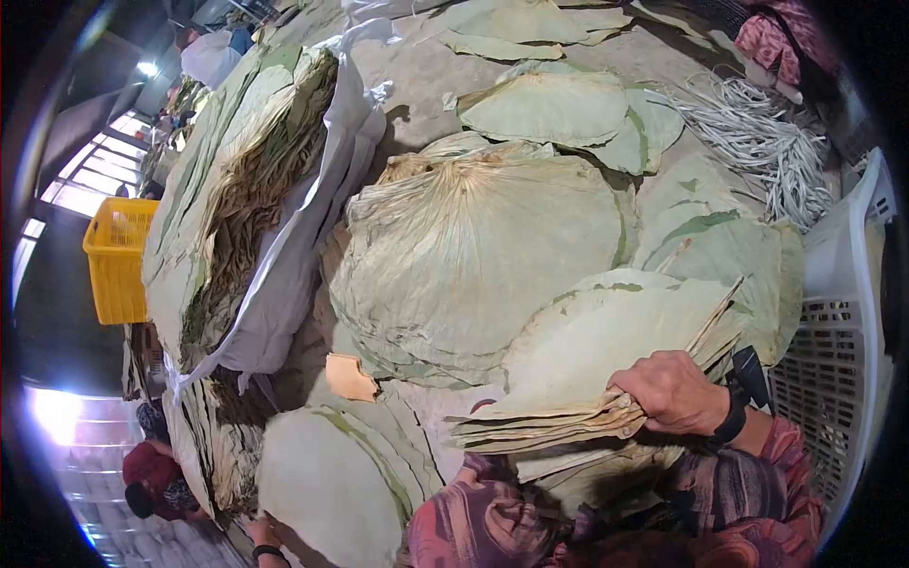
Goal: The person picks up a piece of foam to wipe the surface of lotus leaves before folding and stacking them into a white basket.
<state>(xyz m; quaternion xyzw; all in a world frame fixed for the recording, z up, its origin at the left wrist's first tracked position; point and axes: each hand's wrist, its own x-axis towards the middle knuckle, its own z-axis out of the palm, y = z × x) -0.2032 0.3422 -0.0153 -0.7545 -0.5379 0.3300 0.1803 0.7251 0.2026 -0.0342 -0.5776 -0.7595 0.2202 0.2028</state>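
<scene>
My right hand is closed around the gathered, folded edges of a bundle of dried lotus leaves in front of me. The pale green upper leaf spreads out above the fist, and the layered brown edges point left. At the lower left, my left hand is at the left edge of another layered bunch of lotus leaves. Its fingers are partly hidden, but they appear to grip that edge. Beyond both hands lies a large flat pile of lotus leaves, creased out from its top middle.
A tall leaf stack in a white sack stands left, with a yellow crate behind. White strips lie at upper right, above a white plastic basket. Another person in a red cap is at lower left.
</scene>
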